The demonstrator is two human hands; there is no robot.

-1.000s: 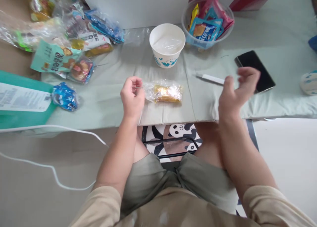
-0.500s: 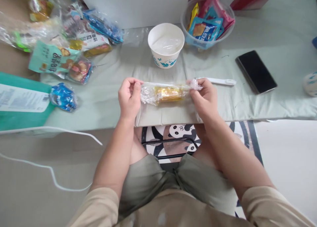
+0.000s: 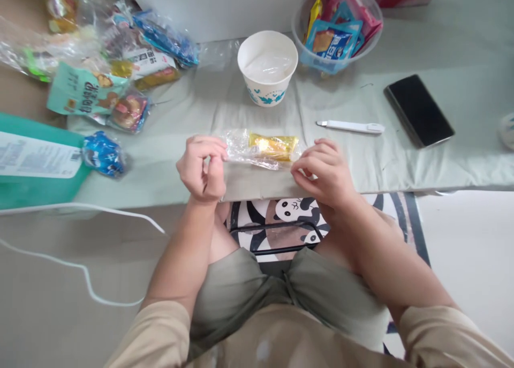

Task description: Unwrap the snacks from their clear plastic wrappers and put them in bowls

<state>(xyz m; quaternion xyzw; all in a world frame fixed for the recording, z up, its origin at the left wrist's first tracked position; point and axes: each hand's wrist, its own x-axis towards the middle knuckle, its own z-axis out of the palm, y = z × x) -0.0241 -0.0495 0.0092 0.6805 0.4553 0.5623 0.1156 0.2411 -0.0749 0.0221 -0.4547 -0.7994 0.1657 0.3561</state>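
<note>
A yellow-wrapped snack [image 3: 274,147] lies within a clear plastic bag [image 3: 237,145] between my hands, close to the table's front edge. My left hand [image 3: 204,165] pinches the bag at its left end, fingers closed. At the other end, my right hand [image 3: 324,170] is closed with thumb and fingertips together on the bag's lower right corner. Just beyond my right hand rests a white utility knife [image 3: 351,126] with a dark tip. Behind the bag stands a white paper cup [image 3: 267,70] with blue leaf prints, lined with clear plastic.
A clear bowl [image 3: 299,41] of snack packets stands at the back, with a black phone [image 3: 420,111] to its right. Packaged snacks [image 3: 90,89] pile up at the left, near a green package [image 3: 38,188] and a blue wrapped item [image 3: 103,154]. A white cable [image 3: 86,274] hangs below.
The bag's gathered right end has been spread flatter. My right hand has moved down and slightly left, away from the knife, which now shows fully. My left hand has shifted slightly down and left.
</note>
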